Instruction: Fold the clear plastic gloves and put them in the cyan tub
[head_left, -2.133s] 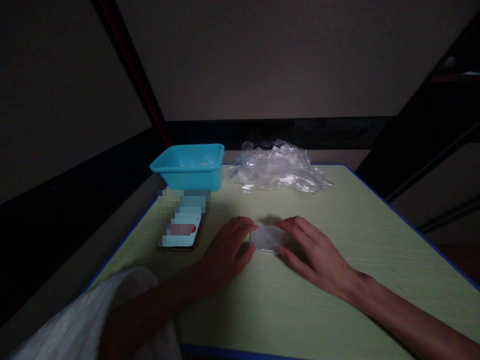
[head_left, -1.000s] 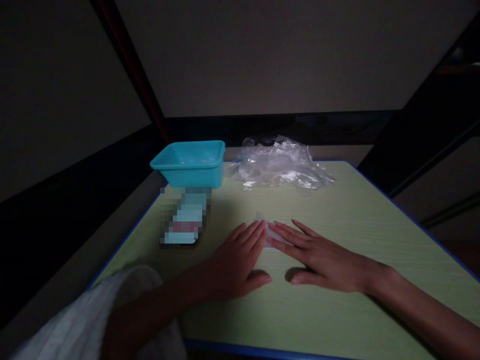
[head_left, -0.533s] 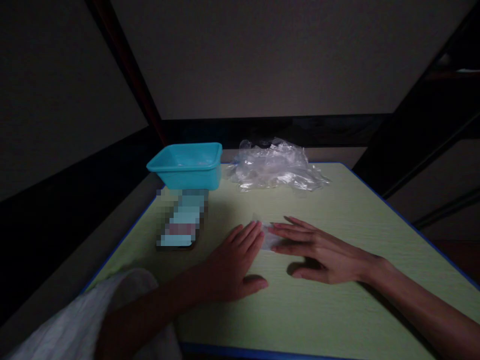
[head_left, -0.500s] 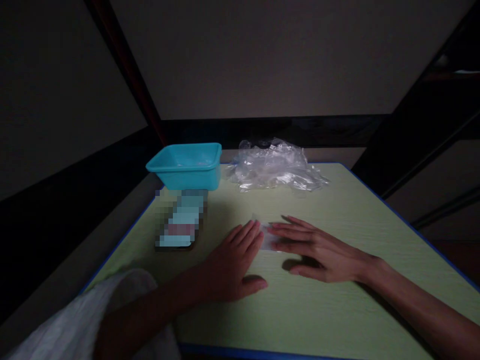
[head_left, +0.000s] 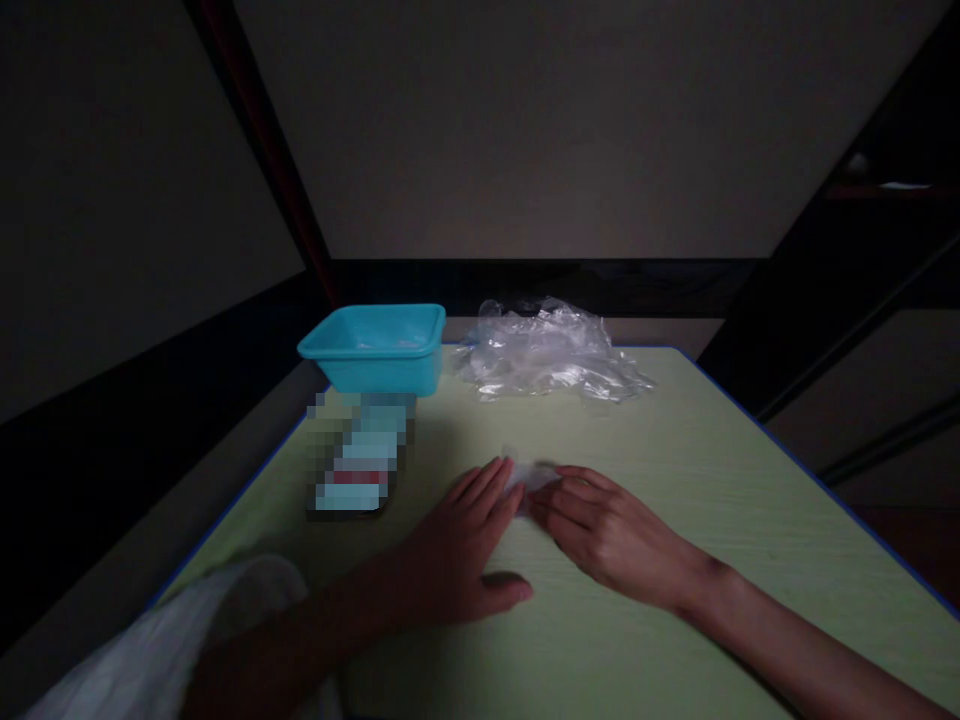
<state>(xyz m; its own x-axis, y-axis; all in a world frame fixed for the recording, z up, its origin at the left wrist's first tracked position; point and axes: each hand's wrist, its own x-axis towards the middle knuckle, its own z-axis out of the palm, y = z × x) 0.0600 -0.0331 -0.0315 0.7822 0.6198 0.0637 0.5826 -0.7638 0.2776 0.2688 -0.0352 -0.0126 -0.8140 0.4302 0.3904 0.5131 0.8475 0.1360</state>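
A small, thin piece of clear plastic [head_left: 534,477] lies on the table between my hands; whether it is a bag or a sheet is hard to make out. My left hand [head_left: 472,545] rests flat with its thumb apart, fingertips pressing the plastic's left edge. At the right edge, my right hand [head_left: 600,535] has its fingers drawn together and bent down, pinching the plastic. Its thumb is hidden beneath the hand.
A turquoise plastic basin [head_left: 375,350] stands at the table's back left. In front of it lies a blurred-out phone [head_left: 360,455]. Crumpled clear plastic bags [head_left: 555,350] are heaped at the back. The pale green table [head_left: 712,480] has a blue edge, with a wall behind.
My right hand has gone from spread fingers to fingers drawn together on the plastic's right edge. My left hand stays flat in about the same place. The view has tilted up slightly.
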